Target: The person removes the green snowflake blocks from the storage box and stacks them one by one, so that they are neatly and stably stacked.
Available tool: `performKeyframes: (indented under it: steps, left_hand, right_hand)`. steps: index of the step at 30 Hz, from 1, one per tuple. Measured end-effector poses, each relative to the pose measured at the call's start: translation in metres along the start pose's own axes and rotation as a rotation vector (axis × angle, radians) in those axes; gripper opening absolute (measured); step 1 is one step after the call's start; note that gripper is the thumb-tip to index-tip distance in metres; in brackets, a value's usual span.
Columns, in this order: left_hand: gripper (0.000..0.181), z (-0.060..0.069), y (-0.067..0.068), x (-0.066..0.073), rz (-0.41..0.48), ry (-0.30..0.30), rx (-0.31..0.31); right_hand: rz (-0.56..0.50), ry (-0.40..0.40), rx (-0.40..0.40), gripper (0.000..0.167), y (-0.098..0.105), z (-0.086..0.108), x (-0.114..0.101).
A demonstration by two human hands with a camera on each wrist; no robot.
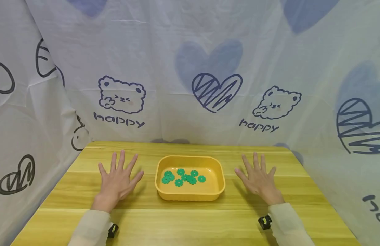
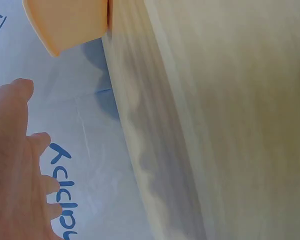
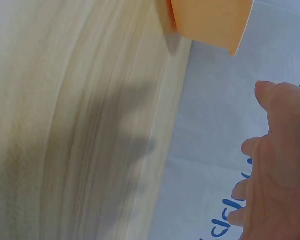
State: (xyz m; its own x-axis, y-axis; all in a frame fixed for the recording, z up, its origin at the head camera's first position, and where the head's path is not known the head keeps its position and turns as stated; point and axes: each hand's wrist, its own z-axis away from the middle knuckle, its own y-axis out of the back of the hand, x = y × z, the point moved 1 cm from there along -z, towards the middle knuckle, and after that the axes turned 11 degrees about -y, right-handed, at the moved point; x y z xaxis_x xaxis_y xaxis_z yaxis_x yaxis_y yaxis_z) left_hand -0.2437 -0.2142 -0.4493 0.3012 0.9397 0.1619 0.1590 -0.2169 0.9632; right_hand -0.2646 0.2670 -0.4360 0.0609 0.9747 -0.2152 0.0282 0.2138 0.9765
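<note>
A yellow tray [image 1: 190, 197] stands on the wooden table between the two hands, with several green flower-shaped pieces [image 1: 179, 182] lying in it. To its left is my left hand [image 1: 116, 182], palm down with fingers spread, holding nothing. My right hand [image 1: 260, 179] is likewise spread on the tray's right side, apart from it and empty. In the left wrist view, the left hand [image 2: 12, 165] and the tray's side [image 2: 70, 22] show a gap between them. The right wrist view has the right hand [image 3: 282, 160] below the tray's side [image 3: 212, 20], not touching it.
The wooden table [image 1: 183, 222] reaches back to a white cloth [image 1: 165, 51] printed with hearts, bear faces and words. More of this cloth hangs at the left and right. A small black device is at each wrist, beside the light sleeves.
</note>
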Motion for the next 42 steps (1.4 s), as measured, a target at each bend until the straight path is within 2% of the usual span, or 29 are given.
performKeyframes:
  steps: [3, 5, 10, 13, 19, 22, 32, 38, 42]
  left_hand:
    - [0.075, -0.002, 0.0, -0.001, 0.048, -0.004, -0.009]
    - [0.073, -0.003, 0.001, -0.001, 0.132, -0.021, -0.005]
    - [0.069, -0.007, 0.003, -0.002, 0.511, -0.071, 0.035]
    - [0.067, -0.008, 0.004, 0.0, 0.694, -0.073, 0.039]
    - [0.059, -0.01, 0.002, 0.014, 0.923, -0.115, 0.003]
    - [0.059, -0.011, -0.003, 0.019, 1.019, -0.094, -0.026]
    - [0.059, -0.009, -0.024, 0.028, 1.173, -0.049, -0.074]
    - [0.059, -0.007, -0.027, 0.033, 1.214, -0.042, -0.09]
    - [0.058, -0.006, -0.027, 0.035, 1.217, -0.064, -0.098]
  right_hand:
    - [-0.031, 0.01, -0.048, 0.08, 0.001, 0.0, 0.0]
    - [-0.071, 0.038, -0.075, 0.079, 0.003, -0.001, 0.0]
    - [-0.262, 0.182, -0.047, 0.075, 0.006, -0.011, -0.006]
    - [-0.381, 0.229, -0.014, 0.069, 0.008, -0.015, -0.019]
    - [-0.588, 0.286, -0.029, 0.05, 0.006, -0.015, -0.056]
    - [-0.622, 0.323, -0.066, 0.039, 0.001, -0.016, -0.072]
    - [-0.477, 0.389, -0.19, 0.026, -0.028, -0.02, -0.113]
    - [-0.402, 0.447, -0.18, 0.02, -0.043, -0.022, -0.127]
    - [-0.383, 0.455, -0.192, 0.022, -0.048, -0.019, -0.136]
